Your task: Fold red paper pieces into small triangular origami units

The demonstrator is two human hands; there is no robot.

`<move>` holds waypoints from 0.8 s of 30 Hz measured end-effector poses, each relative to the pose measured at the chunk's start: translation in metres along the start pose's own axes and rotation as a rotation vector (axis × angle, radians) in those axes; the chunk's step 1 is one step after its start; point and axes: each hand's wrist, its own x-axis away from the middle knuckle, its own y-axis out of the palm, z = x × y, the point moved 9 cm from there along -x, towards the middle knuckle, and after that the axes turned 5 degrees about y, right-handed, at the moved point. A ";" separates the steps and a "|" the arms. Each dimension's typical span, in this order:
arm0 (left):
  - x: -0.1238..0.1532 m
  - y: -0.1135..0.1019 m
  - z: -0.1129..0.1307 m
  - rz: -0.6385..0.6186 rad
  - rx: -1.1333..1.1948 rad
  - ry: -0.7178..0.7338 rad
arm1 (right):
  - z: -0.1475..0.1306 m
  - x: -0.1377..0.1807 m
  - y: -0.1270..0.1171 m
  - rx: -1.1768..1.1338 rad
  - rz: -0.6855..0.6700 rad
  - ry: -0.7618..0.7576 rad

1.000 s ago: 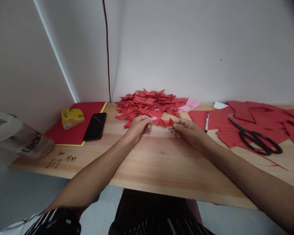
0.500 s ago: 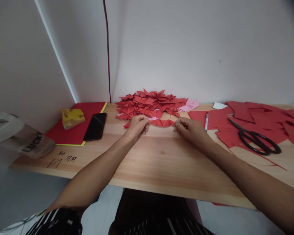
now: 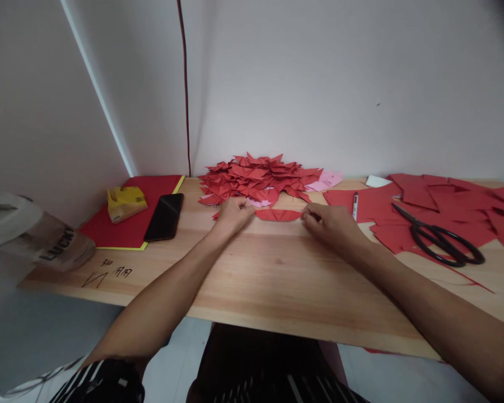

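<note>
Two hands work: left hand (image 3: 232, 214) and right hand (image 3: 331, 223), fingers curled, each pin one end of a flat folded red paper piece (image 3: 283, 215) to the pale wooden table (image 3: 273, 280), at 6 o'clock of the heap of folded red paper shapes (image 3: 256, 178). Even pressure along the crease should sharpen it. Clear plastic bag (image 3: 61, 245) at 8 o'clock reads "LUCKY".

Left hand (image 3: 233, 215) seemingly hides red paper (image 3: 283, 215) tip.

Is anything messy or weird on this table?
Yes. Someone has scribbled black marks right on the wooden table near its front left corner. On the right, the red paper sheets lie in a jumble under the scissors, with a thin red sliver loose beside them. Nothing looks broken or spilled.
</note>
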 end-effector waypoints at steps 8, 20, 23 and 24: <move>-0.001 -0.003 0.016 -0.024 -0.240 0.118 | -0.002 0.000 0.004 0.161 -0.036 -0.016; 0.003 -0.011 0.035 0.025 -0.339 0.339 | 0.004 -0.001 0.002 0.155 -0.023 0.017; 0.011 0.004 0.053 -0.090 -0.362 0.524 | 0.005 -0.001 -0.001 0.126 -0.003 0.032; 0.014 0.011 0.056 -0.142 -0.374 0.571 | 0.005 -0.001 -0.002 0.118 0.008 0.038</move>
